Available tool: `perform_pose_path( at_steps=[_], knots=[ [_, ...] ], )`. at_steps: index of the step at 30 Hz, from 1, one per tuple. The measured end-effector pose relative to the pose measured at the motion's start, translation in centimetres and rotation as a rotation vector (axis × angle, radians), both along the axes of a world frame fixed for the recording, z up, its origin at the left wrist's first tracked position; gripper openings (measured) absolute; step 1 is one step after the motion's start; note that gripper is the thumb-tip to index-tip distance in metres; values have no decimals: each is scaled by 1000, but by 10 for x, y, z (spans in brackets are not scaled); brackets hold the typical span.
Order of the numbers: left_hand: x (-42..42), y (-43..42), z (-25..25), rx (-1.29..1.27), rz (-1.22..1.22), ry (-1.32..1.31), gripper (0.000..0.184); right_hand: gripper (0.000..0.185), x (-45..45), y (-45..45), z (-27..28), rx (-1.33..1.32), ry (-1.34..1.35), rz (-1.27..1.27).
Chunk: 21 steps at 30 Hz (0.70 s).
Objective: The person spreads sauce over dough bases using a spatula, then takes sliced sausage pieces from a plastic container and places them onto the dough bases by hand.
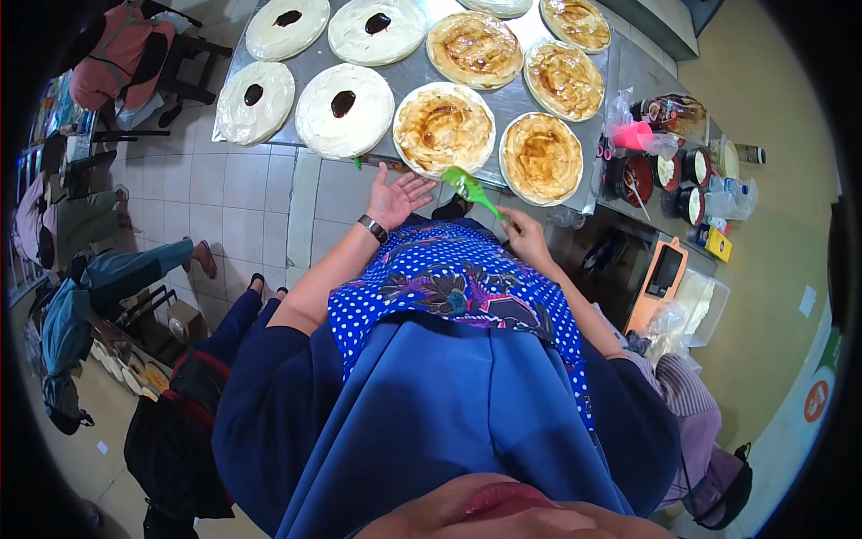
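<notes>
Pink cloth covers a person (126, 63) at the far left, off past the left edge of the metal tabletop (409, 77). At the near left corner lies a white round of dough (271, 110) with a dark blob (254, 94) near its middle; a second round (287, 40) like it lies behind, toward the far edge. Next along come a third round (328, 128) by the near edge and a fourth round (377, 48) behind it, both pale with dark blobs. Just off the near edge, the left hand (398, 198) is spread wide, palm up, a watch (373, 228) on its wrist. A brown-streaked round (444, 128) sits by the near edge, with another brown one behind it. At its front rim is the tilted head of a green spatula (476, 191); I cannot tell whether it touches. The right hand (525, 234) grips the end of the handle, out in front of the near edge. A glossy brown round (541, 157) lies at the near right corner, two more behind it along the right edge. Past that edge stand a pink cup (634, 136), bowls and a yellow box (717, 243).
</notes>
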State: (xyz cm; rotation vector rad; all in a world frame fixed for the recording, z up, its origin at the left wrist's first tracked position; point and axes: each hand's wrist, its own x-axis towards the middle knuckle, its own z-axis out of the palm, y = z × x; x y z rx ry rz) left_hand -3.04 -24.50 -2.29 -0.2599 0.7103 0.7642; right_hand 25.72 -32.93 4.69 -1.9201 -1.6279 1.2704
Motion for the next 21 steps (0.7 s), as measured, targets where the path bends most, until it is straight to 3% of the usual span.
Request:
perform_pose_path(
  at_steps=[1,4,6,8,9,11,13,16,21],
  knots=[
    [0,0,1,-1,-14,-1,89,29,1,-3,-8,80,60,-86],
    [-4,0,1,16,-50,-3,89,28,-8,2,-8,-1,52,-233],
    [-5,3,-2,37,-65,-4,89,31,-24,8,4,-8,25,-152],
    [-8,0,-7,62,-72,-77,89,34,-42,20,18,295,-216,150],
    [-8,0,-6,62,-73,-78,89,39,-50,34,15,452,-245,171],
    [-3,-2,-2,17,-43,-15,88,42,-58,71,2,484,-465,281],
    [-3,-4,0,29,-44,-22,88,46,-60,110,-12,669,-522,369],
    [-3,-5,-2,42,-34,-38,88,44,-48,149,-24,747,-634,335],
    [-4,-8,0,34,-22,-33,88,39,-13,111,-3,400,-738,71]
  ],
)
